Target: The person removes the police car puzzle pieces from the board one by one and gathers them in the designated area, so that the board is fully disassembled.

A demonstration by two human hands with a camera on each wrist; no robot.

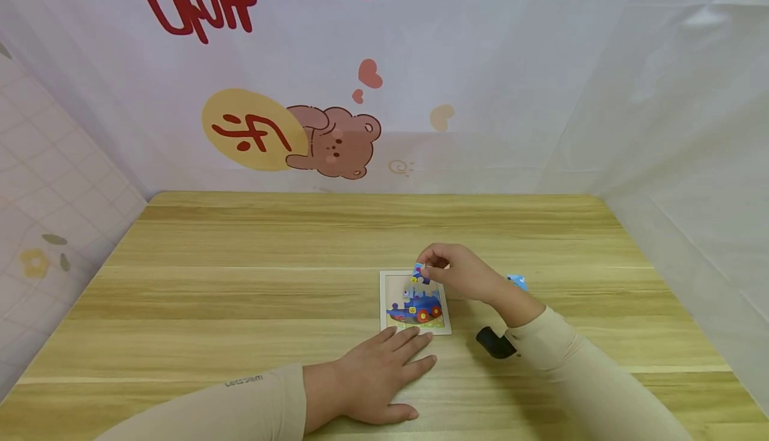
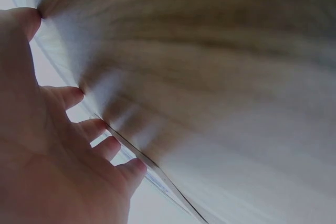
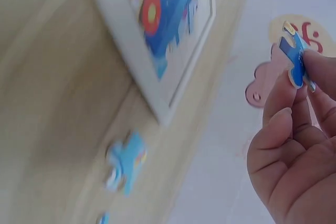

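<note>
My right hand pinches a small blue jigsaw piece between thumb and fingers, over the upper part of a puzzle board. Fitted pieces in the board's lower part make a picture of a blue vehicle with red-and-yellow wheels; bare backing shows at the upper left. My left hand lies spread on the table, with fingertips at the board's near white border. In the left wrist view, its fingers reach along the board's edge.
Loose light-blue jigsaw pieces lie on the table right of the board, partly behind my right forearm. The right wrist view shows one piece near the frame's corner. A black object sits by my right cuff. A printed cloth rises behind the table.
</note>
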